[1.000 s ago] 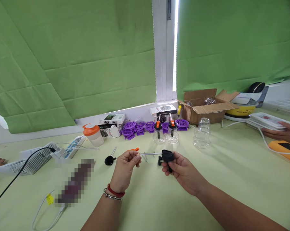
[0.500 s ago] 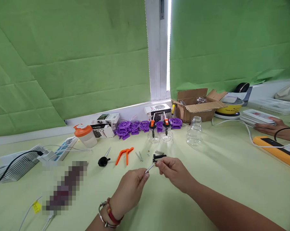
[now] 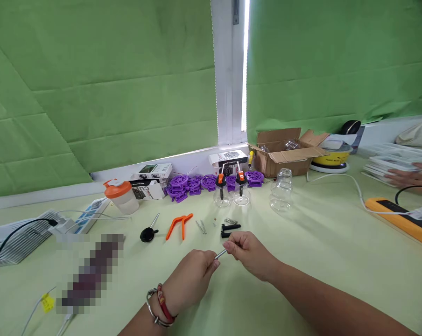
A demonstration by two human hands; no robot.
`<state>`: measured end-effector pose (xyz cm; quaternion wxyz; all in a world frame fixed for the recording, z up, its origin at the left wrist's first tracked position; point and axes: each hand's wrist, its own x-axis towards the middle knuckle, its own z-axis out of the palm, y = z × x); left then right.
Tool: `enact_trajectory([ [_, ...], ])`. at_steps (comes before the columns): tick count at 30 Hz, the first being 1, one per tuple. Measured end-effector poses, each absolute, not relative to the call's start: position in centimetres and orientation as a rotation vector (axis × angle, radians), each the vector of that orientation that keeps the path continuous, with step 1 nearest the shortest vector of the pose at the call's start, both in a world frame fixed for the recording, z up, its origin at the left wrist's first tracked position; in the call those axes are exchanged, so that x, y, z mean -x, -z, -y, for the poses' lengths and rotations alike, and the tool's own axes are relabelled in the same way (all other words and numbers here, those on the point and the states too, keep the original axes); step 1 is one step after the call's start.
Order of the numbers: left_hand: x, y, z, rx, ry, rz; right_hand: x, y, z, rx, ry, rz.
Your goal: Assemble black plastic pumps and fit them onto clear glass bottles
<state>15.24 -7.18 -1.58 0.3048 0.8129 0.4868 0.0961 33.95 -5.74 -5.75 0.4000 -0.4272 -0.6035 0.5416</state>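
A thin silvery metal rod (image 3: 221,254) spans the gap between my two hands above the table. My left hand (image 3: 193,277) is closed around its lower end, so that end is hidden. My right hand (image 3: 252,255) pinches the upper end between thumb and fingers. Just beyond the right hand lie two black plastic pieces (image 3: 231,227), one partly covered by the fingers, and a coil spring (image 3: 231,220). Further left are several long screws (image 3: 201,227), an orange forked handle (image 3: 179,226) and a black cap with a metal stem (image 3: 148,234).
Along the back stand purple plastic parts (image 3: 178,187), two lidded glass jars (image 3: 241,196), stacked clear glass (image 3: 281,191) and an open cardboard box (image 3: 284,161). An orange-lidded bottle (image 3: 123,196) stands left. Another person's hand (image 3: 416,176) rests by white trays near an orange power strip (image 3: 403,217).
Both my hands have come slightly lower and nearer me with the rod, exposing more of the black pieces. At the right, the other person's hand has shifted over the white trays.
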Motion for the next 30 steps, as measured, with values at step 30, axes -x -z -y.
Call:
enact_trajectory([
  [30,-14.6,2.3,5.6,-1.734,-0.204,-1.16,-33.7,5.5,5.3,1.059,-1.644,1.382],
])
